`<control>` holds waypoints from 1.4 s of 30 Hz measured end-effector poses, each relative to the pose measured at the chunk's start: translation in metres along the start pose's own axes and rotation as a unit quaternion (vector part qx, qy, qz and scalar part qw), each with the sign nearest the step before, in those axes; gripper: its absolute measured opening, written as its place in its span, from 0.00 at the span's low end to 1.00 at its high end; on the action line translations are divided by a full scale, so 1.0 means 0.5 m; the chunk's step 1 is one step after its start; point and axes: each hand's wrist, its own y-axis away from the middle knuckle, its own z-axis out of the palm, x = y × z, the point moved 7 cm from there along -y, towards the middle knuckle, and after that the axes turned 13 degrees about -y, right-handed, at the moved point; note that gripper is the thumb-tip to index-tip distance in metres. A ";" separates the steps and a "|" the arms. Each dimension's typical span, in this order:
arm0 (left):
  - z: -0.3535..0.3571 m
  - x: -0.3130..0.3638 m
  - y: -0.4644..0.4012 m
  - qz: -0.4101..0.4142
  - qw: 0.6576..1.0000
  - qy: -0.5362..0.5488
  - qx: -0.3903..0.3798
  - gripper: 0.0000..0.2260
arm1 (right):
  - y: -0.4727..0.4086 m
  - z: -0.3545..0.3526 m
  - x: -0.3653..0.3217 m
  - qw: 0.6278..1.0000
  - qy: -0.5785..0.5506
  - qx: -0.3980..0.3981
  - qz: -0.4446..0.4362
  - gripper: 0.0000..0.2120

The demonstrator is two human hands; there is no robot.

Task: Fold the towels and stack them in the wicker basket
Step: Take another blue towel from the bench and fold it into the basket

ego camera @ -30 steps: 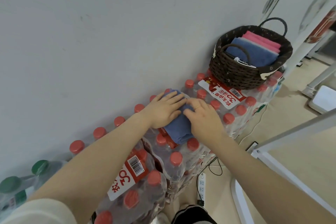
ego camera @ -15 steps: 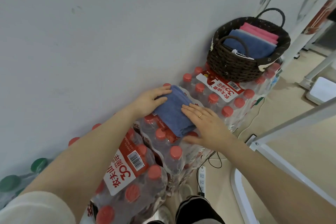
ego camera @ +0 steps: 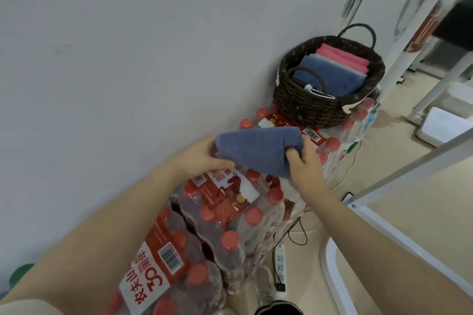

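A folded blue towel (ego camera: 258, 149) hangs just above the shrink-wrapped packs of water bottles (ego camera: 225, 215). My left hand (ego camera: 202, 158) grips its left end, and my right hand (ego camera: 303, 163) grips its right end with fingers curled under the fold. The dark wicker basket (ego camera: 307, 107) stands on the far bottle pack, up and to the right of the towel. Inside it lie a folded blue towel (ego camera: 330, 79), a grey one and a pink towel (ego camera: 343, 57).
A grey wall runs along the left. White frame legs (ego camera: 399, 179) stand to the right over a beige floor. A power strip (ego camera: 280, 266) and cables lie on the floor below the packs. A white box (ego camera: 445, 126) sits at far right.
The towel lay flat on the bottle packs under both hands. Now both hands hold it by its ends, lifted off the packs and nearer the basket.
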 end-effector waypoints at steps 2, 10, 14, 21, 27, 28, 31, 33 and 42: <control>0.008 0.043 -0.031 0.017 0.998 0.057 0.030 0.17 | -0.013 -0.029 -0.005 0.997 -0.070 0.029 0.029 0.06; -0.039 0.255 -0.175 0.069 0.962 0.208 0.163 0.12 | -0.140 -0.145 -0.153 0.994 -0.102 -0.027 -0.006 0.34; -0.082 0.345 -0.262 0.105 0.965 0.152 0.189 0.14 | -0.248 -0.222 -0.226 0.997 -0.069 -0.007 -0.026 0.33; -0.102 0.398 -0.441 0.089 0.985 -0.054 0.139 0.18 | -0.396 -0.283 -0.229 0.990 0.133 -0.006 -0.054 0.32; -0.067 0.358 -0.527 0.071 0.957 -0.266 0.089 0.32 | -0.446 -0.257 -0.138 0.939 0.314 -0.134 0.046 0.15; -0.063 0.364 -0.531 0.096 0.949 -0.291 0.079 0.35 | -0.450 -0.252 -0.136 0.928 0.342 -0.147 0.039 0.17; -0.042 0.371 -0.538 0.149 0.905 -0.399 -0.001 0.30 | -0.450 -0.236 -0.132 0.881 0.431 -0.195 0.014 0.20; -0.029 0.359 -0.540 0.124 0.881 -0.450 -0.069 0.24 | -0.442 -0.232 -0.123 0.829 0.515 -0.215 0.025 0.21; 0.027 0.311 -0.581 0.102 0.685 -0.716 -0.088 0.22 | -0.410 -0.193 -0.134 0.715 0.683 -0.066 -0.132 0.19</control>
